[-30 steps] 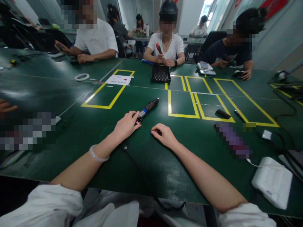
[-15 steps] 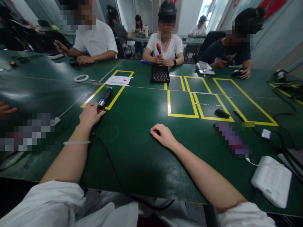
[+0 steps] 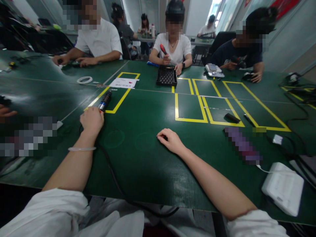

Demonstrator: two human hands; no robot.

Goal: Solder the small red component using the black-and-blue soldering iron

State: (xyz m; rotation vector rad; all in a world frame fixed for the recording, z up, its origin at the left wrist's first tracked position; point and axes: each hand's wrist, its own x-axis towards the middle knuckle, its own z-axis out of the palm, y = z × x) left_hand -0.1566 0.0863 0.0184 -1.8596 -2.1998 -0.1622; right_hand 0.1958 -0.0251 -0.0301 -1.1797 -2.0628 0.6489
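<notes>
My left hand (image 3: pixel 92 121) is wrapped round the near end of a corded black cylindrical tool (image 3: pixel 105 100) with a silver and blue band. A bit of red shows beside my fingers; the grip itself is hidden under my hand. The tool points away from me, over the left yellow tape outline (image 3: pixel 120 104). A black cord (image 3: pixel 111 164) runs from near my left wrist toward the table's front edge. My right hand (image 3: pixel 170 140) rests on the green tabletop (image 3: pixel 148 174), fingers loosely curled in, with nothing visible in them.
A paper sheet (image 3: pixel 124 82) and a tape roll (image 3: pixel 84 80) lie farther off. Across the table, a person holds a red-handled tool (image 3: pixel 163 49) over a black tray (image 3: pixel 166 76). On my right are a blurred phone (image 3: pixel 243 144), a white box (image 3: pixel 283 188) and cables.
My left hand has turned slightly and the tool has shifted left. My right hand stays in place. The co-worker at the far left has lowered a hand to the table.
</notes>
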